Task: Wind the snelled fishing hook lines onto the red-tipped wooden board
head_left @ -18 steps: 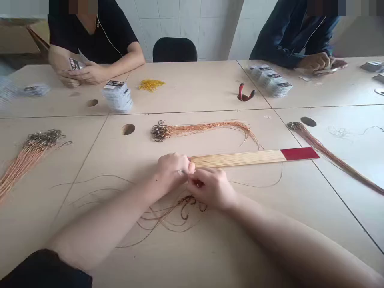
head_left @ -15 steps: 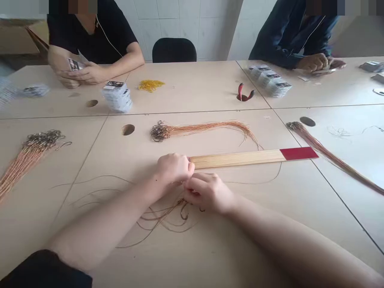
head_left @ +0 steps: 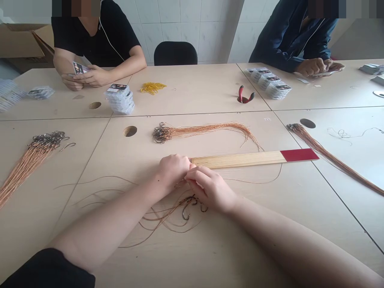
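Observation:
A long flat board (head_left: pixel 240 160) with pale line wound lengthwise and a red right end (head_left: pixel 300 155) lies across the table in front of me. My left hand (head_left: pixel 175 168) is closed around its left end, with the fingers mostly hidden. Pressed against it, my right hand (head_left: pixel 210 188) has thumb and fingers pinched together; whatever is between them is too small to make out. Below the hands lie several loose fishing hooks (head_left: pixel 186 216) with orange-brown lines (head_left: pixel 156 219) trailing left. A thin line also loops under the board.
Bundles of hooks on lines lie at the left (head_left: pixel 30 158), beyond the board (head_left: pixel 204 130) and at the right (head_left: pixel 330 154). Farther off are stacked packets (head_left: pixel 120 100), yellow pieces (head_left: pixel 152 88) and red-handled pliers (head_left: pixel 244 96) in a table hole. Two people sit opposite, handling cards or packets.
My right hand's fingers have shifted up slightly against my left hand, and more of the hooks beneath shows. My left hand and the board stay nearly in place; the whole view has shifted a little.

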A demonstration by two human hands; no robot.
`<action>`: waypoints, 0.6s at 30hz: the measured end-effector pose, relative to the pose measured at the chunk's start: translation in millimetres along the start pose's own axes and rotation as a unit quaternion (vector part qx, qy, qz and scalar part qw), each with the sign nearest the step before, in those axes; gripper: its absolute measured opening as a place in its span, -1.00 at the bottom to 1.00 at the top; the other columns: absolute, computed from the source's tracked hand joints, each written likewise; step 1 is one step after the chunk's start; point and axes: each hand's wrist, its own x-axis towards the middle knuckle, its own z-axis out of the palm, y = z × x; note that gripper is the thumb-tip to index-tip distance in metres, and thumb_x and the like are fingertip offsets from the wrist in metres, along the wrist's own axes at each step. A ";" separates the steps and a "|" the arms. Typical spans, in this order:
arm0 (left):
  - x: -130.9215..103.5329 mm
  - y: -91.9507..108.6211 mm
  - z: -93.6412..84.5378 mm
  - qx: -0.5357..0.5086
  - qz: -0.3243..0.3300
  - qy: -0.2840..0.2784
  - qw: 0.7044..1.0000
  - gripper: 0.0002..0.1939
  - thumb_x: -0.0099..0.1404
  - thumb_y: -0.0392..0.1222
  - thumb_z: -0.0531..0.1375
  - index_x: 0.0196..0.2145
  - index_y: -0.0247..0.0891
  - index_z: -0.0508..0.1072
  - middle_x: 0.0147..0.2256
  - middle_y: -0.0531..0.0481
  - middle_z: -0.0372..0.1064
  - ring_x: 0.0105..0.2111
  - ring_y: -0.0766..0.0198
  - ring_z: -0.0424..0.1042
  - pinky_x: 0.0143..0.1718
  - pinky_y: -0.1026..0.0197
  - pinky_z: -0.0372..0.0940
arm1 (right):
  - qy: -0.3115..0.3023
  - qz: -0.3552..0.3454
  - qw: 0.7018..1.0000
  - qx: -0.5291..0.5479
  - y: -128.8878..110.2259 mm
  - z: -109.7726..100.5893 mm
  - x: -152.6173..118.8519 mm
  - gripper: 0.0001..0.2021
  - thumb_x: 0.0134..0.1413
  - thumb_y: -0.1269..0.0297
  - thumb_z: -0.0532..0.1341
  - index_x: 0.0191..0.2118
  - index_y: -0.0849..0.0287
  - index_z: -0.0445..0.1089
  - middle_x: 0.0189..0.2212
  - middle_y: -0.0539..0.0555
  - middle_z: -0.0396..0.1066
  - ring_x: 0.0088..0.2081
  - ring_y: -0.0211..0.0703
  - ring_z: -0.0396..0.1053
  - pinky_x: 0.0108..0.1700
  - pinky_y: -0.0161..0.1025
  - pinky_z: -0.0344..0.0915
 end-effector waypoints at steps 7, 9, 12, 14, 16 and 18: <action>0.5 1.2 -1.6 -0.012 0.009 -0.011 1.000 -0.77 0.15 -0.20 0.02 -0.44 -0.27 0.46 -0.48 -0.16 0.43 -0.44 0.10 0.45 -0.48 0.21 0.25 | 0.002 0.011 1.000 -0.018 2.1 -1.8 -0.1 -0.88 0.20 0.43 0.01 -0.23 0.15 0.26 -0.23 0.10 0.35 -0.24 -0.24 0.32 -0.22 -0.29 0.32; 1.3 1.1 -0.4 -0.003 -0.002 -0.013 1.000 -0.75 0.16 -0.17 0.02 -0.47 -0.28 0.46 -0.50 -0.17 0.42 -0.47 0.10 0.44 -0.48 0.19 0.26 | 0.004 0.007 1.000 -0.016 2.7 -1.2 -0.3 -0.89 0.19 0.43 0.02 -0.24 0.15 0.26 -0.34 0.07 0.34 -0.29 -0.24 0.32 -0.26 -0.30 0.32; 1.9 0.1 0.5 -0.016 -0.011 -0.003 1.000 -0.72 0.19 -0.16 -0.01 -0.44 -0.27 0.47 -0.47 -0.17 0.43 -0.43 0.11 0.44 -0.45 0.20 0.26 | 0.016 -0.004 0.999 -0.038 2.8 -0.2 -0.5 -0.88 0.19 0.44 0.02 -0.23 0.15 0.26 -0.17 0.13 0.34 -0.20 -0.21 0.32 -0.17 -0.25 0.32; 2.5 -0.4 0.0 -0.027 -0.012 -0.009 1.000 -0.73 0.18 -0.16 0.00 -0.41 -0.25 0.48 -0.45 -0.15 0.44 -0.40 0.13 0.45 -0.43 0.23 0.26 | 0.017 -0.003 0.999 -0.049 2.8 0.2 -0.2 -0.87 0.19 0.44 0.01 -0.22 0.14 0.26 -0.05 0.15 0.30 -0.15 -0.20 0.31 -0.13 -0.22 0.31; 3.5 -0.3 -0.6 -0.023 -0.018 -0.024 0.999 -0.75 0.16 -0.14 0.02 -0.42 -0.24 0.48 -0.46 -0.14 0.43 -0.41 0.14 0.44 -0.43 0.24 0.26 | 0.011 0.002 0.999 -0.047 3.1 0.7 0.1 -0.87 0.20 0.43 0.00 -0.23 0.14 0.26 -0.15 0.13 0.35 -0.20 -0.21 0.32 -0.18 -0.24 0.32; 4.3 0.2 -0.5 -0.015 -0.028 -0.031 0.999 -0.74 0.15 -0.12 0.03 -0.44 -0.26 0.48 -0.48 -0.15 0.42 -0.44 0.13 0.44 -0.45 0.22 0.26 | 0.008 0.001 0.999 -0.044 3.6 1.5 0.0 -0.87 0.20 0.42 -0.01 -0.25 0.15 0.26 -0.33 0.08 0.36 -0.31 -0.23 0.31 -0.27 -0.27 0.32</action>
